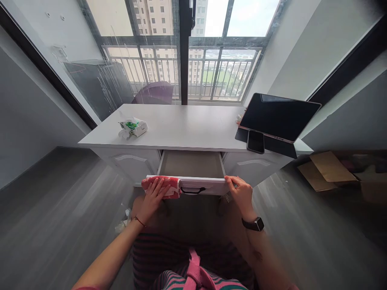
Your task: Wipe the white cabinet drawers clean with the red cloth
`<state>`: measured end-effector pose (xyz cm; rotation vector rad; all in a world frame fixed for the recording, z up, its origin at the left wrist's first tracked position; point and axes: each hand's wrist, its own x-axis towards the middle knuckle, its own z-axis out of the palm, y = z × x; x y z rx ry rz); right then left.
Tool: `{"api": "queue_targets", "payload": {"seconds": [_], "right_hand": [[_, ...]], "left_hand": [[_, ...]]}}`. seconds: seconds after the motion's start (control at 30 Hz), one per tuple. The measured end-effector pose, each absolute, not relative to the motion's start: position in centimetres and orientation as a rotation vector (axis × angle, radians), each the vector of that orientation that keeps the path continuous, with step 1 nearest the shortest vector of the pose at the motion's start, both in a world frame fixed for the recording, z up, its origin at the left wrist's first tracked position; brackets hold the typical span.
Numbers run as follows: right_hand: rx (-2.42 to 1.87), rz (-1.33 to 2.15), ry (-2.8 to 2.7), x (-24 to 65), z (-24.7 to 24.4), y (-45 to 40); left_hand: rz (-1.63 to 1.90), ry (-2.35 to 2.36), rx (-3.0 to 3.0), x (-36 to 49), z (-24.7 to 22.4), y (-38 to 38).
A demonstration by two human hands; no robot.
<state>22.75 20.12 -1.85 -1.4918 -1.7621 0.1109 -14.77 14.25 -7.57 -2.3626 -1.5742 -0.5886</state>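
Note:
A white drawer with a black handle is pulled out from the desk, and the part of its inside that shows is bare. My left hand lies with fingers spread on a red and white cloth, pressing it against the left part of the drawer front. At the drawer's right end, my right hand grips the top edge of the front between thumb and fingers. A dark watch is on my right wrist.
On the white desk top are a tissue pack at the left, and a tablet and a phone at the right. An open cardboard box stands on the floor at the right. Windows rise behind the desk.

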Motion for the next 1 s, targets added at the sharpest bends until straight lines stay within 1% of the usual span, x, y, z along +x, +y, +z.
{"api": "queue_targets", "payload": {"seconds": [0.07,0.23,0.43,0.6,0.8,1.0], "right_hand": [[-1.479,0.122,-1.767,22.8,-1.8,20.1],[-1.475,0.158,-1.779,22.8,-1.6,20.1],[-1.470,0.210,-1.779,22.9,-1.2,20.1],[-1.469,0.256,-1.808,23.1,-0.8,20.2],[-1.466,0.247,-1.821,23.2,-0.7,20.2],[-1.465,0.248,-1.790,23.2,-1.3,20.3]], "left_hand": [[-0.640,-1.503,-2.413,-11.8,-8.1,15.0],[-0.643,-1.217,-2.639,-4.6,-8.7,17.1],[-0.586,-1.163,-2.702,2.6,-8.3,17.7],[-0.577,-1.018,-2.736,6.3,-8.4,18.5],[-0.496,-0.982,-2.744,5.0,-8.1,18.6],[-0.490,-1.103,-2.696,-1.9,-7.7,17.5]]}}
